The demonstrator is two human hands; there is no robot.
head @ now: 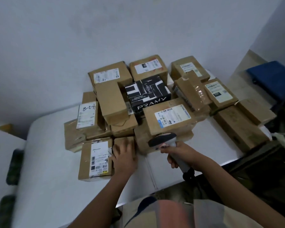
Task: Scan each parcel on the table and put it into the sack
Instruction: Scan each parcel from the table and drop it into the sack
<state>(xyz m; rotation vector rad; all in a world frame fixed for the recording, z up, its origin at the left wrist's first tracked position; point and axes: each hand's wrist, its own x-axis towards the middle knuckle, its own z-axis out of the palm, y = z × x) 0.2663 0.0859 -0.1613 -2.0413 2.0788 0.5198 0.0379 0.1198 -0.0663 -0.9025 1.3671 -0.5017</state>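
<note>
Pretty much everything in the pile is plain brown cardboard, like the front parcel (95, 159) with its white label and black barcodes. One taller brown box (87, 115) has a white label with black handwriting on it. The odd one out is the PRAMY box (147, 94), black with white blocky shapes and white lettering. The scanner (164, 141) is dark grey on top, light grey on the handle. The table (48, 186) is white, and there's a blue crate (273, 78) off right.
</note>
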